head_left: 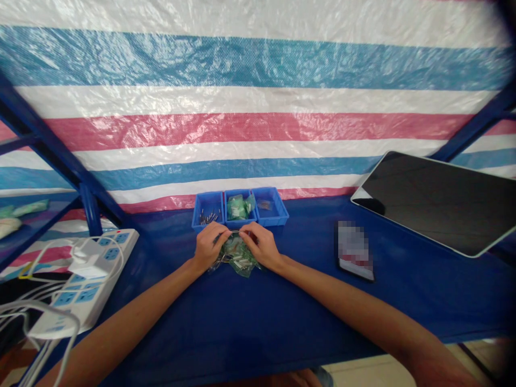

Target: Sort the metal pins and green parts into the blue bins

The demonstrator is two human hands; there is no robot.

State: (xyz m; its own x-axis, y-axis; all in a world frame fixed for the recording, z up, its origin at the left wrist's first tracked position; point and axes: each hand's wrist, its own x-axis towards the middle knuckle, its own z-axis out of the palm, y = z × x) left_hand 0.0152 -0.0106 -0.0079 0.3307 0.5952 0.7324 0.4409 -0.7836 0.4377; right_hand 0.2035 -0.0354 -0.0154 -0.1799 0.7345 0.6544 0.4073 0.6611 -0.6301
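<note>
Pinching, with the grip of the left hand (209,246) and the grip of the right hand (261,247) both nearly closed, thumb against forefinger, at opposite ends of what looks like a thin metal piece (235,231), too small from here to name more surely. Held roughly level, with thumbs turned toward each other and only a short stretch of metal showing between. Directly below, between the wrists: a greenish clear plastic bag (242,257), crumpled, with many slim metal parts (242,262) clustered at it. Spread out on the blue surface (242,328). Just beyond the fingers, side by side in a row: a left tray (207,201) with slender dark pins (208,217) scattered on its floor, a middle tray (244,221) with a green packet (237,207), and a right tray (274,220) with a small clear packet (265,205). To the right, well apart from the hands: a phone (355,250) with a pixelated screen, then a large black panel (439,201) with a pale rim. Over on the left: a white power strip (86,293) with blue socket faces, a white adapter (89,259) and looping white cables (32,303). Behind everything: a striped sheet (258,129) in white, blue and red.
</note>
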